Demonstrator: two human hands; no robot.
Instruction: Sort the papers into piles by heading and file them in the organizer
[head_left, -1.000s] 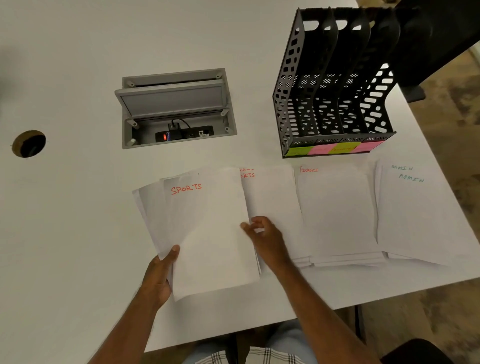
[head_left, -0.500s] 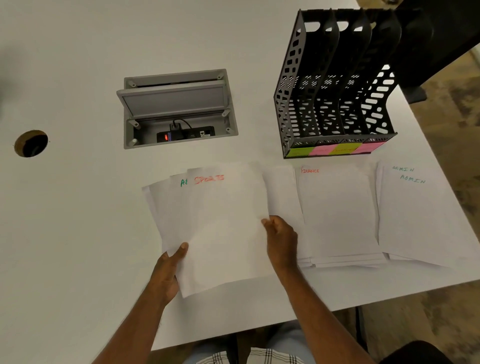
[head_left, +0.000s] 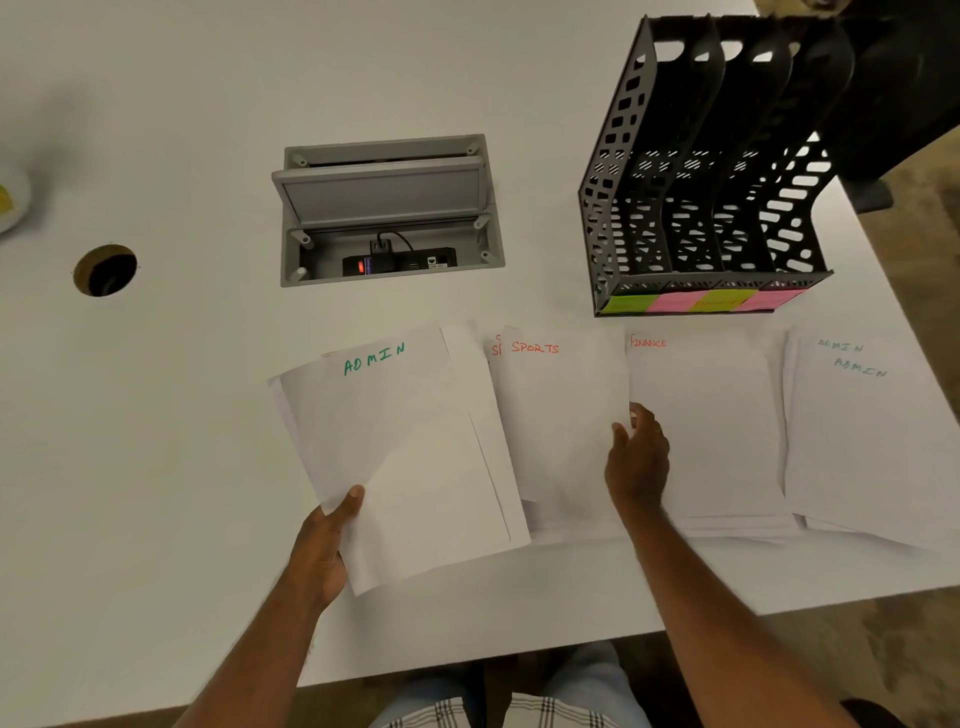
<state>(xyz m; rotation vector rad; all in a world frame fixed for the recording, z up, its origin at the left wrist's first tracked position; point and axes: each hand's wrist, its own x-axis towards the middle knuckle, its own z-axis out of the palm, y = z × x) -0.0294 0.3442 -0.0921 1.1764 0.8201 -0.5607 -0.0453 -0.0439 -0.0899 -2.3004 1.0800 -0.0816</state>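
White table (head_left: 156, 467), seen from above; floor and a dark chair at the right edge of the frame.

Stack (head_left: 405, 467): unsorted sheets, lower centre-left, tilted, top sheet headed ADMIN in green. Left hand (head_left: 322, 551) grips its lower left corner, thumb on top.

Sports pile (head_left: 561, 426): centre, red heading, a second red heading peeping out at its left. Right hand (head_left: 636, 462) rests at this pile's right edge, where it meets the finance pile (head_left: 706, 426); fingers loosely bent. Whether it pinches the top sheet or only touches it, I cannot tell.

Admin pile (head_left: 862, 431): far right, two green headings showing, sheets slightly offset.

Organizer (head_left: 711, 176): black perforated plastic, four upright slots, upper right, green and pink labels along its front lip. No paper is visible in the slots.

Step in hand, by judgement: laying a sports sheet on its pile, then dealing out the ADMIN sheet.
- Square the sports sheet to the pile's edges so it does not overlap finance, which lies just beside it.
- Free the right hand fully before lifting the next sheet.
- Peel only one sheet; thin paper clings, so slide it with the thumb.
- The ADMIN sheet must cross two piles to the far right; carry it clear of them.

Sorting looks well advanced; filing not begun.

Also present: recessed grey power box (head_left: 389, 208), lid raised, upper centre; cable hole (head_left: 105, 270), left.
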